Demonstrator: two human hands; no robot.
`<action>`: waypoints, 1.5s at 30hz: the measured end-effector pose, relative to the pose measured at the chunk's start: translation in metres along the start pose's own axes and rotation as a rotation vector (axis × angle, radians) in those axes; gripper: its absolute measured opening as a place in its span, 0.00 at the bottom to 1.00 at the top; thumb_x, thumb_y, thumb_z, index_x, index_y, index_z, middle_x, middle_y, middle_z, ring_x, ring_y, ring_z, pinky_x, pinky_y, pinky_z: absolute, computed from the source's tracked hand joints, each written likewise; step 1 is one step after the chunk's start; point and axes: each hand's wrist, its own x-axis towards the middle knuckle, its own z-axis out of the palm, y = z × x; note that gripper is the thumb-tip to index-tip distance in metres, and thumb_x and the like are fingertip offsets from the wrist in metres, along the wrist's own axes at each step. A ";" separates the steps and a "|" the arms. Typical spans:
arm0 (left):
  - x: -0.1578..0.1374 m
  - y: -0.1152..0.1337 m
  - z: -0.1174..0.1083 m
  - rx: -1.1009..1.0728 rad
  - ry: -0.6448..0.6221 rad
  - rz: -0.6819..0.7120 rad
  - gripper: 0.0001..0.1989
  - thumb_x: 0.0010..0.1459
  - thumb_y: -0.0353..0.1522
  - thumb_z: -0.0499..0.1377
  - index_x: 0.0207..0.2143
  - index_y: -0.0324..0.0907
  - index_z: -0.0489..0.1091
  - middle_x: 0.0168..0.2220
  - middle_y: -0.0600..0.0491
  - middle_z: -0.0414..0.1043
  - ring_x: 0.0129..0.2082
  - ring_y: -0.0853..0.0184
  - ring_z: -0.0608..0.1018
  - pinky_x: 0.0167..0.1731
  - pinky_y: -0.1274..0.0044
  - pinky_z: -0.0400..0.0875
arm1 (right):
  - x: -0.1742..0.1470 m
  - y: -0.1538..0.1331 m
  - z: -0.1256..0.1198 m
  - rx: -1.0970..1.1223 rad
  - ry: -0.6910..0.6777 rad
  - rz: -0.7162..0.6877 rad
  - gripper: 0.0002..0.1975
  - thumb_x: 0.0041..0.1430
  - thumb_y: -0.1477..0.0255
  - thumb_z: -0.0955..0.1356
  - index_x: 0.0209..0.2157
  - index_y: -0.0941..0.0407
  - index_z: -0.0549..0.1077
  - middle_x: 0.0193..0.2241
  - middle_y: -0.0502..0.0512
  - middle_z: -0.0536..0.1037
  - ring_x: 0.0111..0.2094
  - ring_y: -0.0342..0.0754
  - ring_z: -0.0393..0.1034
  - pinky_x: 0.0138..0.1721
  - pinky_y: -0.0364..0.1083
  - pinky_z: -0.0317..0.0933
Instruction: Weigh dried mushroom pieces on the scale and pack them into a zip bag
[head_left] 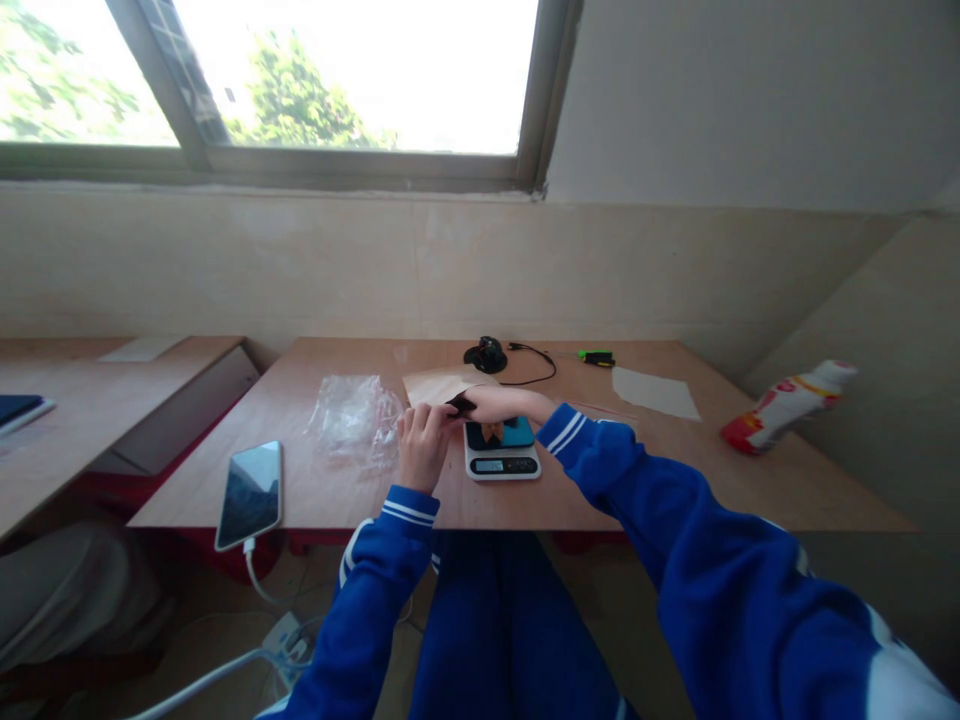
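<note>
Both my hands meet at a tan paper bag (439,383) that lies behind them, its dark mouth facing my side. My left hand (425,437) is closed on the edge of this mouth. Stretched across from the right, my right hand (493,403) has its fingers at or inside the dark mouth, where they are hidden. Just below my right wrist is a small kitchen scale (484,469), white with a teal top and a lit display. On its top rests a small brown folded-looking piece (492,432), partly covered by my hand.
Crumpled clear plastic (349,420) lies left of my hands, and a charging phone (251,490) at the front left edge. Behind are a black round object (487,355) with a cable and a green-black screwdriver (597,357). White paper (655,392) and a tilted bottle (784,410) are right.
</note>
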 end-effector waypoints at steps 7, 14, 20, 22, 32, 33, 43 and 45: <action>-0.005 -0.006 0.002 -0.083 0.076 -0.111 0.13 0.57 0.40 0.58 0.41 0.42 0.67 0.37 0.48 0.70 0.37 0.61 0.71 0.40 0.70 0.62 | -0.011 -0.011 -0.015 0.267 -0.057 -0.117 0.14 0.57 0.72 0.68 0.46 0.57 0.73 0.43 0.55 0.78 0.42 0.47 0.72 0.43 0.44 0.65; 0.001 -0.008 -0.001 0.038 0.078 -0.200 0.18 0.54 0.43 0.60 0.43 0.44 0.69 0.45 0.45 0.65 0.45 0.57 0.70 0.47 0.66 0.59 | -0.036 -0.024 -0.016 0.321 0.179 -0.064 0.17 0.53 0.71 0.69 0.46 0.60 0.74 0.42 0.58 0.78 0.41 0.48 0.73 0.43 0.45 0.66; 0.008 -0.009 0.001 0.022 0.064 -0.214 0.19 0.54 0.43 0.60 0.45 0.44 0.69 0.47 0.44 0.65 0.49 0.55 0.68 0.48 0.65 0.58 | -0.039 -0.025 -0.018 0.209 0.325 -0.024 0.15 0.56 0.73 0.65 0.44 0.59 0.76 0.37 0.55 0.80 0.34 0.45 0.73 0.36 0.42 0.64; 0.011 -0.010 0.002 0.012 0.058 -0.215 0.20 0.55 0.42 0.60 0.47 0.44 0.68 0.47 0.44 0.65 0.49 0.55 0.68 0.48 0.65 0.58 | -0.040 -0.023 -0.020 0.175 0.360 -0.009 0.14 0.57 0.72 0.64 0.42 0.59 0.77 0.36 0.54 0.80 0.33 0.45 0.72 0.34 0.41 0.62; 0.018 -0.011 0.006 0.011 0.039 -0.229 0.20 0.54 0.43 0.59 0.47 0.44 0.69 0.46 0.44 0.65 0.48 0.55 0.67 0.49 0.66 0.57 | -0.042 -0.013 -0.025 0.230 0.403 0.036 0.15 0.59 0.67 0.64 0.40 0.61 0.77 0.36 0.57 0.79 0.35 0.47 0.72 0.35 0.43 0.63; 0.017 -0.010 0.006 0.011 0.037 -0.231 0.19 0.54 0.43 0.60 0.47 0.45 0.69 0.46 0.45 0.65 0.48 0.55 0.66 0.49 0.66 0.57 | -0.042 -0.013 -0.025 0.257 0.398 0.037 0.15 0.59 0.66 0.64 0.40 0.61 0.77 0.36 0.57 0.79 0.36 0.48 0.72 0.36 0.43 0.64; 0.020 -0.008 0.003 -0.026 0.015 -0.148 0.17 0.55 0.38 0.60 0.48 0.51 0.70 0.45 0.48 0.65 0.42 0.60 0.68 0.48 0.66 0.57 | -0.041 -0.006 -0.019 0.480 0.337 -0.043 0.19 0.49 0.69 0.72 0.44 0.60 0.75 0.42 0.58 0.78 0.42 0.50 0.73 0.44 0.47 0.67; 0.022 -0.009 0.002 -0.055 0.017 -0.137 0.14 0.56 0.37 0.60 0.46 0.50 0.72 0.44 0.49 0.66 0.41 0.61 0.68 0.48 0.66 0.58 | -0.041 -0.007 -0.018 0.451 0.364 -0.033 0.19 0.48 0.70 0.73 0.43 0.60 0.75 0.41 0.58 0.78 0.42 0.50 0.73 0.44 0.47 0.67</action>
